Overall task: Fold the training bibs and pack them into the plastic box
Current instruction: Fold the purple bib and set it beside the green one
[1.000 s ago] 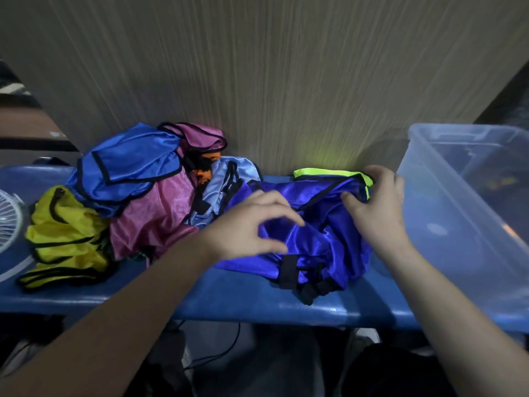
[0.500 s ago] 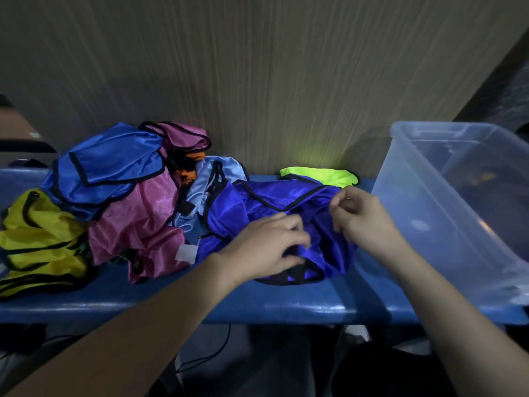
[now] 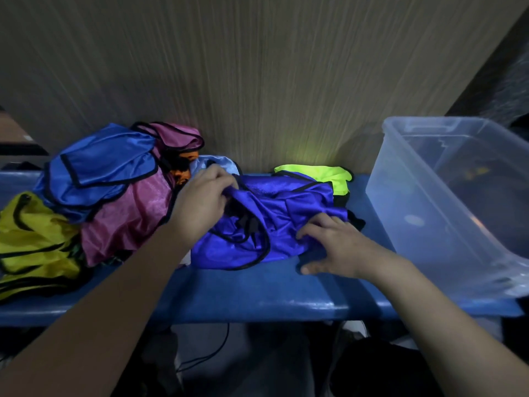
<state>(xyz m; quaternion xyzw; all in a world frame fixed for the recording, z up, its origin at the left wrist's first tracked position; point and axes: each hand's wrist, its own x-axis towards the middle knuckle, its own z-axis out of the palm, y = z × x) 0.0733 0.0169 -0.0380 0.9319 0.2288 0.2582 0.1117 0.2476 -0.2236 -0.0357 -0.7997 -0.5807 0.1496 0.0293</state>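
Folding the purple bib [image 3: 286, 216] on the blue desk [image 3: 257, 290], the left hand [image 3: 204, 202] pinches its far corner while the right hand [image 3: 329, 245] grips the near edge; flatten it fully before it goes into the plastic box [image 3: 406, 213] alongside.

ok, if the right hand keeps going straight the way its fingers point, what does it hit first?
The right hand points left across the bench, already gripping the purple bib. Straight on, it would probably plough through more purple folds, then meet the left hand; depth is unclear.
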